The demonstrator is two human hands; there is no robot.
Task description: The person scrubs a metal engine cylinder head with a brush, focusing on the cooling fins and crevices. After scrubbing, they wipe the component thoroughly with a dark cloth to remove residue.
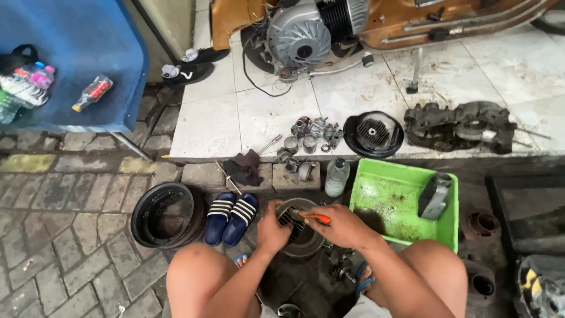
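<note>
Scooter body [412,20], brown and tipped on its side on the white tiled platform [218,118], with its grey finned engine [306,32] exposed; it lies well beyond the green tray. Blue panel [76,59], far left of the tray, carrying several plastic bottles [26,82]. Green tray [394,200], the landmark: rectangular, plastic, oil-stained, with a grey metal block [435,195] leaning in its right end. Dark cast crankcase half [459,125], greasy and irregular, just beyond the tray's far right corner. Black round cover [374,134], ribbed inside, just beyond the tray's far edge. Black wheel rim [168,213], well left of the tray on the paving. Striped blue sandals [231,217], between rim and tray. Clear bottle [336,176], touching the tray's left edge. Dark rag [244,168] and a cluster of small metal parts [309,141], left of and beyond the bottle. Finned metal part [291,224], round and dark, resting on a round drum [303,244] just left of the tray. Left hand [272,229], fingers curled closed around the finned part's left side. Right hand [341,227], closed around an orange-handled tool [315,218] whose tip meets the finned part.
</note>
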